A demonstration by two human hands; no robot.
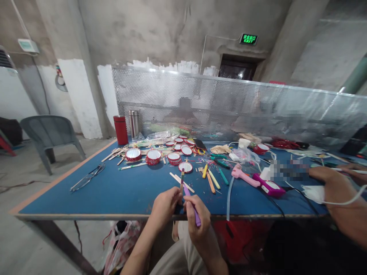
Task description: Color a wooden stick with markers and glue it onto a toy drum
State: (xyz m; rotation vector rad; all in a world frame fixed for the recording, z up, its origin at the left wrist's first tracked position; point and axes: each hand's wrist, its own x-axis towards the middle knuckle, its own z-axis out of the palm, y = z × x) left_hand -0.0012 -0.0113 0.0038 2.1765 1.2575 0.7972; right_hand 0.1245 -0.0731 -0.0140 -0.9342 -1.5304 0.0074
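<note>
Left hand (pixel 165 204) fingers pinching wooden stick (pixel 182 182) upright at near edge of bench (pixel 114 191), steadying it. Right hand (pixel 195 217) fingers gripping purple marker (pixel 197 220) pen-style, tip meeting stick for control.

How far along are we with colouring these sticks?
Done: several coloured sticks lie on the blue table, near red-rimmed drums. In hand: the left hand holds a stick upright while the right hand works on it with a purple marker. Left: plain sticks by the far edge look uncoloured.
</note>
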